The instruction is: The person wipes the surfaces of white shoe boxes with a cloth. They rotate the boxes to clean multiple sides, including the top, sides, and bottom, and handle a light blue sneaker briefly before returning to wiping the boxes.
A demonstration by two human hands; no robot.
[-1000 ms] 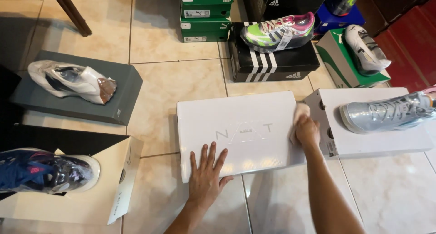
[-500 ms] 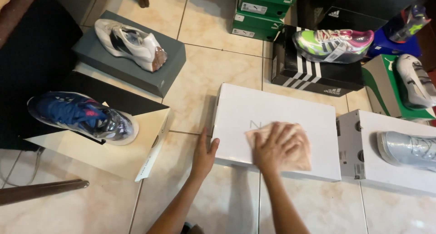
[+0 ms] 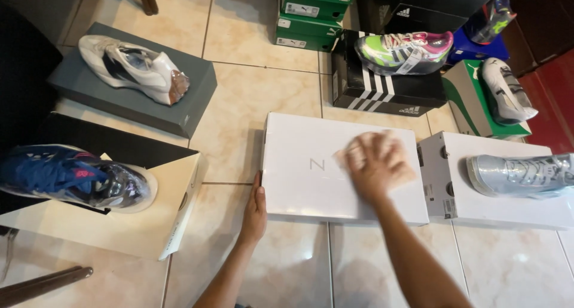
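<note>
A white shoebox point(image 3: 305, 188) lies flat on the tiled floor in the middle of the view. My right hand point(image 3: 373, 161) is on its lid, motion-blurred, pressing a beige cloth point(image 3: 342, 157) whose edge shows beside the fingers. My left hand point(image 3: 255, 211) rests flat against the box's left front corner, fingers together and pointing away from me. Both forearms reach in from the bottom edge.
Around it stand a white box point(image 3: 442, 191) bearing a silver shoe point(image 3: 520, 173), a black striped box point(image 3: 382, 96) with a green-pink shoe point(image 3: 403, 48), a grey box point(image 3: 128, 108) with a white shoe point(image 3: 134, 66), a cream box point(image 3: 119, 230) with a blue shoe point(image 3: 72, 176), and green boxes point(image 3: 311, 15).
My right hand has swept the cloth across the lid from its right edge towards the middle. My left hand slid off the lid to the box's left front corner. The view has shifted.
</note>
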